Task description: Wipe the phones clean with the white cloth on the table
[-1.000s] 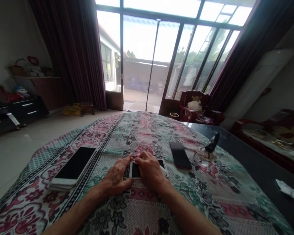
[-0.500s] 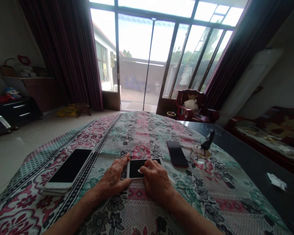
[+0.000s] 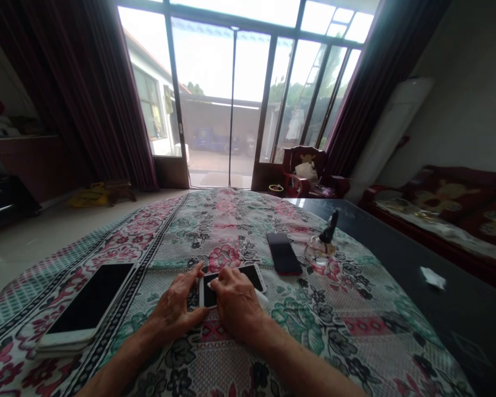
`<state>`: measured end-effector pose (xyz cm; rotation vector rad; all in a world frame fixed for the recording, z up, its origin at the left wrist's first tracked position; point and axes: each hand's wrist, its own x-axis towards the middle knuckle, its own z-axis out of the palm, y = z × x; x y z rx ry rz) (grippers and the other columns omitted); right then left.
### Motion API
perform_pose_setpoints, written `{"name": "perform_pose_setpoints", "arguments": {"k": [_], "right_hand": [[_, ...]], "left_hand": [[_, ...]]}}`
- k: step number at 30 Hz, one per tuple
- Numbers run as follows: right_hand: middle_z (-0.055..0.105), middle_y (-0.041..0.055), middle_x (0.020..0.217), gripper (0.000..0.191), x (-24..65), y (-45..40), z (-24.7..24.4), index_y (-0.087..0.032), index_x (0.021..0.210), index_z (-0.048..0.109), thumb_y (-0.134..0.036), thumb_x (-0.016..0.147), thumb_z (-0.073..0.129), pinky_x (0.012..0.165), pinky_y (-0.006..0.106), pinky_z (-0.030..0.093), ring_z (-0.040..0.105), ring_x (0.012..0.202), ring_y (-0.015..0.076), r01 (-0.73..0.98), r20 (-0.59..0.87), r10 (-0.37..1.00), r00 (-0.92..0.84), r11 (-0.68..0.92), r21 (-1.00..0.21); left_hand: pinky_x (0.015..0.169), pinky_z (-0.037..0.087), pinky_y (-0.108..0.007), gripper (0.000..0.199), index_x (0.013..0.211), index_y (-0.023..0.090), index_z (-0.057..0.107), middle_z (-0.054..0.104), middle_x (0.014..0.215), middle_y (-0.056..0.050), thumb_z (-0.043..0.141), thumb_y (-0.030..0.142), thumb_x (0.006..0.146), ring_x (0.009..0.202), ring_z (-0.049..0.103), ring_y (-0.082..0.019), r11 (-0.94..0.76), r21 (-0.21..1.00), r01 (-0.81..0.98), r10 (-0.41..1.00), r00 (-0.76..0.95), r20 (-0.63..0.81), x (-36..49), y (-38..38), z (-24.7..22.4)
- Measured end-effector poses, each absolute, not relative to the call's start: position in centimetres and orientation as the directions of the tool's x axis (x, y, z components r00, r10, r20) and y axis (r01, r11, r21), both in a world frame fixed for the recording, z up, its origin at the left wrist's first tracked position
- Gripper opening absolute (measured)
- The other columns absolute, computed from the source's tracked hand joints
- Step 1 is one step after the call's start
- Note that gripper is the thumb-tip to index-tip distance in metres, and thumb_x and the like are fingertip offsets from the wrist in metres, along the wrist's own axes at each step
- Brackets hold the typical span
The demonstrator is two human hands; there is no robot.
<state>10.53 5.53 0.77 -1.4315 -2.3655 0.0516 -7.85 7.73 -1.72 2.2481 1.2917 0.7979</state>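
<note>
We are finding the white-framed phone (image 3: 252, 274) lying flat on the cloth-covered worktop (image 3: 367, 325). We are seeing the left hand (image 3: 177, 304) spanning its left end, grip spread apart, while the right hand (image 3: 237, 304) is pinching a white wad (image 3: 263, 299) over that phone.

Forearms (image 3: 301, 358): 2, bare, angled inward.
Left hand (image 3: 176, 303): back up, thumb spread from fingers.
Right hand (image 3: 237, 303): fingers bunched, curled under, beside the left.

Narrow lane over cloth (image 3: 322, 342) between stacked phones (image 3: 89, 303) and left hand (image 3: 176, 303). Black phone (image 3: 284, 254) and upright-topped glass bottle (image 3: 319, 251) obstruct beyond right hand (image 3: 237, 300); nearer right, wide passage.
</note>
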Motion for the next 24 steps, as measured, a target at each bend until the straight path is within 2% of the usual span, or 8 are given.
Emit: {"name": "perform_pose_setpoints", "arguments": {"k": [3,9,12,14,17,20,24], "right_hand": [[0.055,0.0067,0.101,0.022,11.4,5.7,0.8,-0.021,0.098,0.065,-0.017,0.082,0.052,0.081,0.033,0.039,0.049,0.093,0.0211,0.860,0.316,0.875,-0.366,0.448,-0.244],[0.056,0.0071,0.095,0.015,15.1,7.1,1.1,-0.020,0.085,0.065,-0.015,0.082,0.052,0.075,0.030,0.040,0.051,0.087,0.0200,0.960,0.324,0.937,-0.128,0.199,-0.195],[0.056,0.0083,0.096,0.015,15.3,7.0,1.0,-0.019,0.084,0.064,-0.014,0.081,0.051,0.074,0.031,0.040,0.051,0.088,0.0208,0.973,0.338,0.938,-0.082,0.148,-0.175],[0.056,0.0088,0.097,0.016,14.6,6.5,0.9,-0.019,0.088,0.064,-0.013,0.082,0.050,0.074,0.032,0.040,0.051,0.088,0.0216,0.970,0.348,0.931,-0.114,0.180,-0.165],[0.056,0.0084,0.099,0.017,12.9,5.6,0.6,-0.019,0.091,0.064,-0.016,0.082,0.050,0.076,0.033,0.040,0.050,0.090,0.0226,0.930,0.348,0.904,-0.246,0.321,-0.176],[0.056,0.0084,0.100,0.015,11.6,5.1,0.5,-0.018,0.091,0.064,-0.020,0.081,0.052,0.076,0.033,0.040,0.049,0.090,0.0225,0.889,0.326,0.883,-0.338,0.413,-0.198],[0.055,0.0076,0.099,0.014,11.6,5.3,0.5,-0.018,0.088,0.064,-0.020,0.080,0.052,0.077,0.032,0.040,0.049,0.090,0.0213,0.892,0.318,0.894,-0.314,0.393,-0.225]], "left_hand": [[0.097,0.042,-0.045,0.085,0.143,0.021,0.026,0.056,0.121,-0.008,0.061,0.024,0.066,0.109,0.053,-0.028,-0.498,0.585,0.640,0.865,0.416,0.280,-7.9,7.7,-1.7],[0.097,0.042,-0.045,0.085,0.143,0.019,0.028,0.057,0.118,-0.009,0.063,0.025,0.065,0.109,0.052,-0.029,-0.497,0.555,0.667,0.867,0.411,0.281,-7.8,7.7,-1.6],[0.101,0.039,-0.047,0.084,0.144,0.018,0.026,0.055,0.122,-0.010,0.062,0.025,0.068,0.114,0.049,-0.030,-0.521,0.527,0.672,0.853,0.423,0.304,-7.8,7.6,-1.8],[0.104,0.036,-0.049,0.083,0.144,0.018,0.025,0.051,0.130,-0.012,0.062,0.027,0.070,0.122,0.043,-0.032,-0.551,0.500,0.668,0.834,0.440,0.333,-7.8,7.6,-2.1],[0.105,0.035,-0.049,0.081,0.144,0.020,0.024,0.046,0.136,-0.013,0.063,0.032,0.074,0.128,0.037,-0.032,-0.582,0.492,0.647,0.813,0.464,0.351,-7.9,7.7,-2.6],[0.103,0.039,-0.047,0.078,0.144,0.024,0.024,0.051,0.131,-0.011,0.062,0.036,0.078,0.124,0.044,-0.030,-0.588,0.518,0.621,0.808,0.475,0.348,-7.9,7.8,-3.0],[0.099,0.043,-0.044,0.076,0.143,0.025,0.027,0.056,0.126,-0.010,0.064,0.035,0.077,0.118,0.051,-0.029,-0.580,0.533,0.615,0.814,0.450,0.367,-7.8,7.9,-2.8]]}}
